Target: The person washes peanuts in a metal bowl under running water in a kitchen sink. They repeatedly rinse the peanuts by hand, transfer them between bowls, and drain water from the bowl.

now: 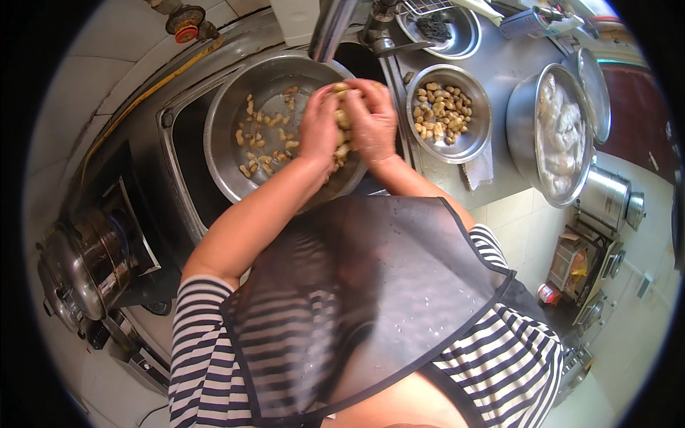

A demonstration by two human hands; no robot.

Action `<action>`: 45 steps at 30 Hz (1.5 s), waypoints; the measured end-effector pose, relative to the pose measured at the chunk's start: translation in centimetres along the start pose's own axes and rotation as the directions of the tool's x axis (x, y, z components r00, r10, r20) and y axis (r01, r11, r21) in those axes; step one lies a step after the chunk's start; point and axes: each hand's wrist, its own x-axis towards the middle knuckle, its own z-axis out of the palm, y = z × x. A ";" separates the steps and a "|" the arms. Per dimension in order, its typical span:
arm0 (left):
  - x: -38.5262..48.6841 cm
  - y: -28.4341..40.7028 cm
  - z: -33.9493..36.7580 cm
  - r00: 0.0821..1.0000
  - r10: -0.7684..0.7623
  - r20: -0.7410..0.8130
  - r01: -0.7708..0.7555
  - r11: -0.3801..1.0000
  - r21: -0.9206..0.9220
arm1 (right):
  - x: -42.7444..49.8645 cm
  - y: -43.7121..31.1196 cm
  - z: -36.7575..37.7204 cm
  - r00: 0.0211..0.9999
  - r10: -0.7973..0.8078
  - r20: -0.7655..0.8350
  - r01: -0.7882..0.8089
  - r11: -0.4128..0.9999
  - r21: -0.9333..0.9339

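Observation:
Both of my hands are cupped around a heap of wet, unshelled peanuts [342, 119] at the right side of a large steel basin [218, 155]. My left hand [319, 125] closes in from the left, and my right hand [373, 117] presses against the same heap from the right. Several loose peanuts [258, 142] lie scattered over the basin's bottom in what looks like shallow water. On the counter to the right, a smaller steel bowl [487, 115] holds more peanuts in their shells. The lower part of the heap is partly hidden by my hands and wrists.
A faucet [333, 32] overhangs the basin, which sits over a sink [184, 160]. At right stands a steel pot [522, 128] with a whitish, plastic-like mass. A cloth [478, 167] hangs under the small bowl. A steel bowl [465, 45] with a dark scrubber sits behind. A pot [99, 262] stands left.

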 end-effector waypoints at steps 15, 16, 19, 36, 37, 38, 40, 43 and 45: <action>-0.3 1.7 9.6 0.815 -0.317 0.485 0.176 0.933 0.315 | 5.8 1.7 -19.5 0.998 0.059 -0.020 -0.055 0.675 -0.736; -0.2 2.6 6.7 0.813 -0.307 0.494 0.180 0.941 0.288 | 6.2 0.5 -18.8 1.000 0.018 -0.008 -0.017 0.646 -0.763; 0.5 1.8 -3.6 0.947 -0.055 0.317 -0.118 0.858 0.501 | 7.9 -0.9 -16.0 0.982 -0.151 0.110 0.183 0.645 -0.742; -2.8 -2.4 -29.3 0.880 0.174 -0.442 0.041 0.899 0.436 | 13.6 7.6 -4.8 0.826 0.435 0.360 0.495 -0.253 -0.831; -2.7 -2.3 -30.0 0.879 0.183 -0.441 0.050 0.884 0.465 | 14.0 8.1 -4.9 0.840 0.429 0.331 0.470 -0.272 -0.840; -2.6 -2.1 -30.9 0.878 0.192 -0.439 0.058 0.867 0.494 | 14.3 8.5 -5.1 0.828 0.433 0.355 0.494 -0.266 -0.828; -2.8 -1.6 -32.2 0.878 0.194 -0.437 0.077 0.845 0.529 | 13.9 7.9 -4.8 0.834 0.389 0.391 0.501 -0.239 -0.832; -2.5 -1.0 -33.9 0.893 0.166 -0.419 0.084 0.852 0.516 | 13.3 5.9 -5.3 0.770 0.377 0.514 0.588 -0.110 -0.801; -2.2 -0.7 -35.0 0.907 0.143 -0.396 0.081 0.864 0.497 | 12.7 6.0 -6.6 0.756 0.215 0.619 0.619 0.072 -0.782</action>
